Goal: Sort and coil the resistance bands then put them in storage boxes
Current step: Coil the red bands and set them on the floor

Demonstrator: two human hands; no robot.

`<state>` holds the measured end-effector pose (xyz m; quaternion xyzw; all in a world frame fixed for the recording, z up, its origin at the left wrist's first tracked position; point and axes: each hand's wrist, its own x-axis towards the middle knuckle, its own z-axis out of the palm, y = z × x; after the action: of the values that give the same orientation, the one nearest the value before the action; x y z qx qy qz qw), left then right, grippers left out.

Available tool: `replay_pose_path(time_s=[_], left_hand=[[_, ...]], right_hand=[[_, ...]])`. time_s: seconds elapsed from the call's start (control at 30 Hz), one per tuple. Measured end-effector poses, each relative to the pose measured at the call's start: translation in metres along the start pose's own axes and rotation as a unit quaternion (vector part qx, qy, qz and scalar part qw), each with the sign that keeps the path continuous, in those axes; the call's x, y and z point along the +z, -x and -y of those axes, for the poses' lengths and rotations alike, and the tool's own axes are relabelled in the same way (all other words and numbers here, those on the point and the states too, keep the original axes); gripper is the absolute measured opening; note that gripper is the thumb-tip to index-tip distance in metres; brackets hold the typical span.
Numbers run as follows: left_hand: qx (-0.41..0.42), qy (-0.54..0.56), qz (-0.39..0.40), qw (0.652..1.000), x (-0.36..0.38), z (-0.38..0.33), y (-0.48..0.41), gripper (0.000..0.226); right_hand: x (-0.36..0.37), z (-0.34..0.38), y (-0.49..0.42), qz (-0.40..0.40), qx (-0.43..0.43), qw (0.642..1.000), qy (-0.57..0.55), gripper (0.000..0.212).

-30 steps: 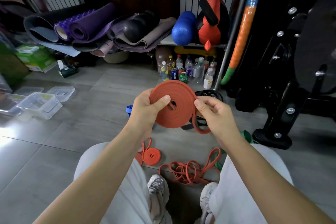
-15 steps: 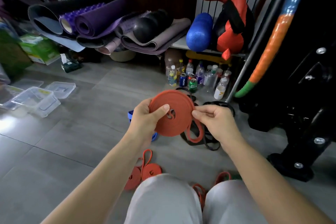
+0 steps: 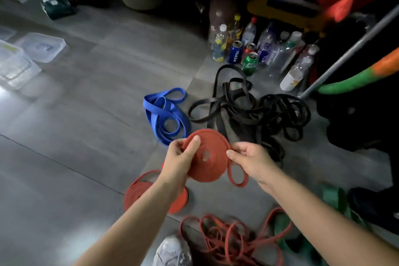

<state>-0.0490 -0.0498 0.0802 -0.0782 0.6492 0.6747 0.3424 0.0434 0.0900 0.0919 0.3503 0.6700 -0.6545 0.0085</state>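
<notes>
**Resistance bands: 1 red coil in hand, winding nearly complete**

**Progress.**
- Done, by the look of it: finished red coils [image 3: 140, 194] lie flat on the floor [image 3: 64, 157], near centre, partly hidden by the left forearm.
- In hand: 1 red coil [image 3: 210, 166], wound to a disc, with a short tail loop [image 3: 237, 179] hanging off its right side, not yet wrapped in.
- Left to do:
  - loose red bands [image 3: 226, 237], heaped near the shoe
  - blue band [image 3: 164, 112], loosely folded, centre
  - black bands [image 3: 259, 110], a tangle, far right of centre
  - green band [image 3: 332, 198], near right
- Nothing visibly boxed. The storage boxes [image 3: 17, 67] stand at far left, well apart from the bands; their contents cannot be made out.

**Hands.**
- Left hand [image 3: 177, 162]: clamped on the coil's left half, thumb flat across the face, fingers behind.
- Right hand [image 3: 252, 161]: fingers curled, thumb and forefinger pinching the coil's right edge where the tail leaves it.
- The coil is held above the floor, between both hands.
</notes>
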Motion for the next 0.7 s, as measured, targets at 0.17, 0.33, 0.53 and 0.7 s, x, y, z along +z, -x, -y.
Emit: replay_pose_path(time_s=[0.17,0.33,0.53,0.7], left_hand=[[-0.097,-0.001,-0.13,0.987,-0.021,0.066,-0.045,0.012],[-0.163,0.006,-0.151,0.975,-0.032,0.116,-0.067,0.013],[-0.137,-0.218,-0.077,0.963,-0.042,0.146,-0.098,0.018],[-0.173,-0.233,-0.004,0.957,-0.047,0.145,-0.119,0.034]], right_hand=[[0.028,-0.073,-0.049,0.013,0.07,0.995,0.075,0.011],[0.042,-0.127,-0.072,0.022,0.12,0.986,0.115,0.02],[0.041,-0.187,-0.086,0.009,0.201,0.972,0.126,0.02],[0.053,-0.206,-0.104,-0.001,0.206,0.97,0.132,0.015]])
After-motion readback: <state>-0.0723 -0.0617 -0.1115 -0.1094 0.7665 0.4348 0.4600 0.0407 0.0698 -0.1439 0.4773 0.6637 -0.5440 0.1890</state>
